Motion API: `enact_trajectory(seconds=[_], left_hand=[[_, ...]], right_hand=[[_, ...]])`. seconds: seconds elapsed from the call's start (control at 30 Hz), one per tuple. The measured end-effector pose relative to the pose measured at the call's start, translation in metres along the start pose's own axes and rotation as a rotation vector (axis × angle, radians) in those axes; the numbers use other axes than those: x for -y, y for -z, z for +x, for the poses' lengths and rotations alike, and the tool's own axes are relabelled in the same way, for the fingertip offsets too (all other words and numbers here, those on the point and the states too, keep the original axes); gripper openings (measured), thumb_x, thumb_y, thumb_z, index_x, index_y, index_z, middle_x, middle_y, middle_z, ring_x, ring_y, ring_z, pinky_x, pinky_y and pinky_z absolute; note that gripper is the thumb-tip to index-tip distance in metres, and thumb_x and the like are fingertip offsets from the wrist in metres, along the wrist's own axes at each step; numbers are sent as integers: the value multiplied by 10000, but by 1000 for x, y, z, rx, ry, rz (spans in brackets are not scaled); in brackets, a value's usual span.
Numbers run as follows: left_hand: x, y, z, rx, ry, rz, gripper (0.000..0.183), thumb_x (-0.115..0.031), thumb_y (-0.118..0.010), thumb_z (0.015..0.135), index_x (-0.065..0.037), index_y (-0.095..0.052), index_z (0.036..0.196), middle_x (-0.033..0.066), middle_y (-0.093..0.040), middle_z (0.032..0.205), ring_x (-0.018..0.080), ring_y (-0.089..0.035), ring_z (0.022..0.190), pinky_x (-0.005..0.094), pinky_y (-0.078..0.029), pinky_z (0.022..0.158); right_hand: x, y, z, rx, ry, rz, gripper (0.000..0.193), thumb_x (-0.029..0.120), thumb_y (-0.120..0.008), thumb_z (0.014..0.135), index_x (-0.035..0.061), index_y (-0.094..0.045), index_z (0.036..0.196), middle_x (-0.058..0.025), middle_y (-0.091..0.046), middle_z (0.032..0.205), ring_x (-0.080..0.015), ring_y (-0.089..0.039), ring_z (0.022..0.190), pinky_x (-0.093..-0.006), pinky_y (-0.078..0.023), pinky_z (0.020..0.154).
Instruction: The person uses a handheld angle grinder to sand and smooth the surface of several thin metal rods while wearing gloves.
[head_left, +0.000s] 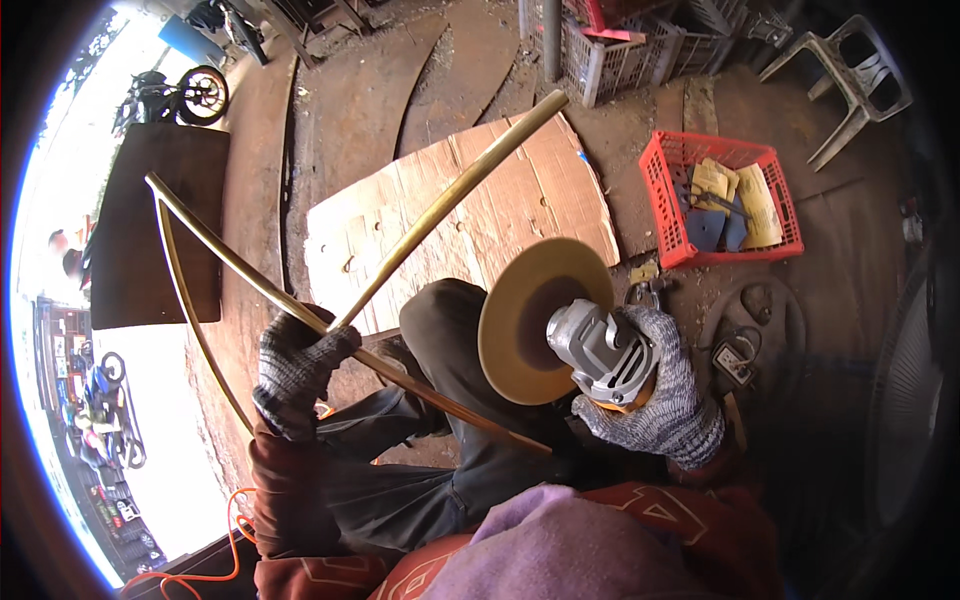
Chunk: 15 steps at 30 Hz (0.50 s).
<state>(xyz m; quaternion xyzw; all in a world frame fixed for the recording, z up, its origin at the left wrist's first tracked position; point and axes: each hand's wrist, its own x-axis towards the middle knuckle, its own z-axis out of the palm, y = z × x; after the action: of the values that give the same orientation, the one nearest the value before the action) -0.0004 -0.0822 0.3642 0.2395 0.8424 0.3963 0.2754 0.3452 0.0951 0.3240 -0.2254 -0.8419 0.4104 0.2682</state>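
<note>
My left hand (300, 365), in a grey knit glove, is closed round a joint of a gold-coloured metal tube frame (455, 195). One straight tube rises from there toward the far side, another crosses my legs, and a thin curved piece bows out on the left. My right hand (665, 400), gloved alike, is wrapped round an angle grinder (600, 350) with a silver head. A large tan disc (530, 310) is mounted on it, facing the frame and apart from it. Whether the disc is spinning I cannot tell.
A cardboard sheet (370, 235) lies on the floor beyond my knees. Right of it stands a red plastic crate (683, 250) holding sandpaper-like sheets. A power outlet box (735, 362), a fan (905, 400) and a plastic chair (850, 90) are at right. An orange cord (200, 577) runs lower left.
</note>
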Motion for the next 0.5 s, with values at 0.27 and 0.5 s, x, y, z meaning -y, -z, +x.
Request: enact_trajectory(seconds=[0.27, 0.5], left_hand=[[12, 21, -9, -113, -25, -115, 306, -127, -881, 795, 10, -669, 968, 51, -696, 788, 118, -646, 675, 262, -519, 609], [-10, 53, 12, -349, -285, -16, 242, -179, -838, 855, -37, -659, 934, -23, -590, 666, 51, -480, 520, 232, -373, 470]], right_hand=[[7, 4, 4, -14, 86, 10, 908, 168, -899, 736, -20, -355, 1438, -213, -593, 1243, -319, -640, 1164, -445, -528, 980], [5, 8, -3, -125, 91, -48, 877, 166, -923, 679, -33, -440, 1384, -198, -582, 1270, -303, -617, 1172, -448, -502, 1015]])
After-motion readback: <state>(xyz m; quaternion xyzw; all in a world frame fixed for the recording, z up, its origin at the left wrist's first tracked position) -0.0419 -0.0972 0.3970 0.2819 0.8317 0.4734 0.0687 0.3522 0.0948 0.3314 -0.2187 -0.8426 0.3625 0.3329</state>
